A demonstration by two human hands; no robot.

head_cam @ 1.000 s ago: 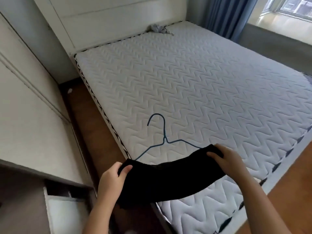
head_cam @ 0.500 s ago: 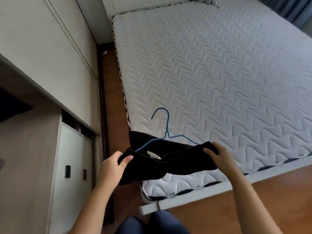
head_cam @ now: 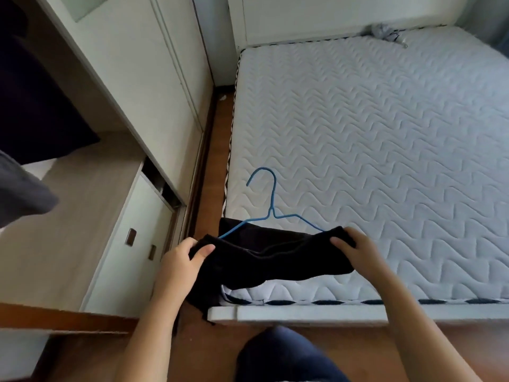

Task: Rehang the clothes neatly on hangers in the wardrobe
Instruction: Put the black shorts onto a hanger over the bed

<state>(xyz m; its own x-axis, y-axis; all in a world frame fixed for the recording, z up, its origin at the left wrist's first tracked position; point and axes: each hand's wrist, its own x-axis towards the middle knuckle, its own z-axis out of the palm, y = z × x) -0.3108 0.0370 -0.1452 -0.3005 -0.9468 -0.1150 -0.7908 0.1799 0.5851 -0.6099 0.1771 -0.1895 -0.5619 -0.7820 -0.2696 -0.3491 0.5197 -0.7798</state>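
A black garment [head_cam: 264,260] is stretched between my two hands over the near left corner of the mattress [head_cam: 371,139]. My left hand [head_cam: 181,260] pinches its left end and my right hand [head_cam: 355,252] grips its right end. A blue wire hanger [head_cam: 271,210] lies on the mattress just beyond the garment, hook pointing away; its lower bar is hidden under the cloth. Part of the garment droops over the bed corner toward the floor. The wardrobe [head_cam: 91,172] stands open at the left, with dark clothes [head_cam: 33,111] hanging inside.
White wardrobe doors [head_cam: 154,67] line the left wall, with drawers [head_cam: 132,244] below. A narrow strip of wooden floor [head_cam: 209,150] runs between wardrobe and bed. A small grey item [head_cam: 382,31] lies at the head of the bed. My knee [head_cam: 286,354] shows at the bottom.
The view has swung left and down, so the open wardrobe and my knee now show. My hands hold the garment the same way; it sags more over the bed corner.
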